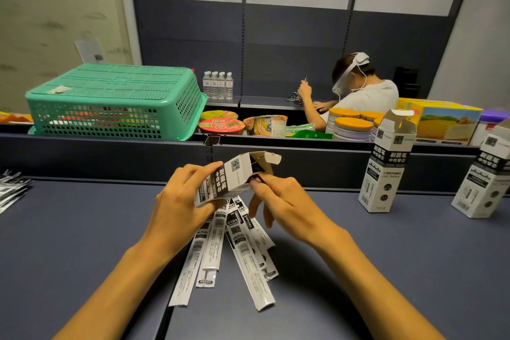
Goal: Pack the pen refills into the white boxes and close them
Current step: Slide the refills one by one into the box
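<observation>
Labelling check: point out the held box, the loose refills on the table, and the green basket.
Held box [234, 176]: head view, on its white side panel.
Refills [242, 246]: head view, on one sleeve mid-pile.
Green basket [110, 83]: head view, on its upturned bottom.

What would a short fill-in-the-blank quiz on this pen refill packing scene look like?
1. The left hand holds a white box whose top flap is ____.
2. The loose refill packets lie on the ____.
3. The green basket sits ____ down.

Missing words: open; table; upside
</observation>
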The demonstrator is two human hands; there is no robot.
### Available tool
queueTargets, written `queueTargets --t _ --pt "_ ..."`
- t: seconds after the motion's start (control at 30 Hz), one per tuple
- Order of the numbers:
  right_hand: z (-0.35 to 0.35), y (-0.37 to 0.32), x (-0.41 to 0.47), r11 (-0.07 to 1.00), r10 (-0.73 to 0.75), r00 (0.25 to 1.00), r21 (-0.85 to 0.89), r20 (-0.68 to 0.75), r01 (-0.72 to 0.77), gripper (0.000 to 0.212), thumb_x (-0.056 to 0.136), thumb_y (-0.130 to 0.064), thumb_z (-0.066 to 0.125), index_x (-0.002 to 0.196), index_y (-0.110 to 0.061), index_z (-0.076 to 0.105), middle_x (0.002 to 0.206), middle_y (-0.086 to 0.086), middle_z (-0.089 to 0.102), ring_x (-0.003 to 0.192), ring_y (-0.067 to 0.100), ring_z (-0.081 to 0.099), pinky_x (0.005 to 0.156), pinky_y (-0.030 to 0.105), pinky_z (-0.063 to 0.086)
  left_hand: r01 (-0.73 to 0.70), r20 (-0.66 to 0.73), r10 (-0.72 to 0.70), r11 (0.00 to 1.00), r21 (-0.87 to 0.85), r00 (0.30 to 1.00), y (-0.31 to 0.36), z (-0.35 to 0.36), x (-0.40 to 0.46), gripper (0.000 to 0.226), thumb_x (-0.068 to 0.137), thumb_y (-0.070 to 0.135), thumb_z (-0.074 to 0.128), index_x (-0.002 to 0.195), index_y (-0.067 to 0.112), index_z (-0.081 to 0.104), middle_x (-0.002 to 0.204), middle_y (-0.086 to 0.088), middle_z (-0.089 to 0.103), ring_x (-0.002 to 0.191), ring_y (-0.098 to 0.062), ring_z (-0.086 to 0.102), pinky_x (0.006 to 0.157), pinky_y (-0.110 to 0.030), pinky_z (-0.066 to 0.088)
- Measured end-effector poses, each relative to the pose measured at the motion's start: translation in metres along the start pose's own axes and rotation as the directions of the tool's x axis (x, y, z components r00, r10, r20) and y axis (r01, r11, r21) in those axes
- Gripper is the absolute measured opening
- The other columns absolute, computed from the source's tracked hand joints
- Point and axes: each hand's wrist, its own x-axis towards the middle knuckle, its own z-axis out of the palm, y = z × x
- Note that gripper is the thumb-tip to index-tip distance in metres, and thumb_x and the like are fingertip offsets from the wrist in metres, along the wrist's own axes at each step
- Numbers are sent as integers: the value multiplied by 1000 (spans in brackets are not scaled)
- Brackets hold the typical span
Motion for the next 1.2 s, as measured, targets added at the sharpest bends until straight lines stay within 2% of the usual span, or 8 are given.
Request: queueTargets --t 0.17,0.3,0.4,0.53,0.73,0.87,1.0,1.2 --pt "0 -8 1 986 -29 994 -161 108 46 19 99 -44 33 88 -43 49 109 2 72 59 7 60 70 45 55 -35 26 35 999 -1 999 -1 2 -2 77 71 14 84 137 28 48 110 4 56 100 -9 53 77 -24 55" --pt "0 -5 2 998 -26 993 -51 115 32 19 94 -48 40 108 -59 47 103 3 74 51 7 62 66 36 58 -26 25 26 1000 0 999 0 1 -1 75 71 16 84 137 28 49 110 4 55 99 -10 53 75 -30 57" --pt "-1 -4 -1 998 -58 998 17 1 58 32 94 -46 48 126 -42 49 89 2 74 51 7 62 63 39 58 -7 9 7 1000 5 1000 0 0 1 74 72 20 83 138 27 48 110 5 56 98 -10 54 75 -34 57" --pt "-3 -2 -3 985 -103 981 121 -162 123 25 100 -29 48 124 -21 46 75 2 71 46 12 59 51 31 51 18 -2 -18 1000 22 1000 0 -1 1 74 72 21 83 138 27 49 109 4 56 98 -10 53 75 -35 56" --pt "2 9 1 980 -201 952 -59 -233 192 19 101 -19 49 118 -16 57 73 -4 69 44 14 60 45 26 52 18 -7 -18 999 31 1000 -1 0 0 74 72 23 83 138 26 49 108 4 57 97 -7 51 75 -26 52" --pt "5 13 3 989 -141 960 10 -242 148 22 101 -17 49 119 -16 63 72 -2 71 43 14 60 48 22 50 14 -6 -14 999 31 1000 -1 0 1 74 72 22 83 138 26 50 108 4 57 97 -9 52 74 -31 55" --pt "1 9 1 984 -156 961 48 -227 171 22 102 -27 46 121 -22 58 73 -3 70 43 15 60 47 33 53 25 -22 -24 999 25 999 -1 -1 1 74 72 20 83 137 26 49 108 5 56 97 -11 52 72 -36 56" --pt "-1 13 0 997 -50 933 40 -357 68 9 94 -34 55 94 -25 56 68 -5 63 52 9 55 50 34 51 68 -72 -66 997 30 995 -5 -3 4 70 73 24 82 136 25 51 108 4 58 95 -11 50 71 -29 49"
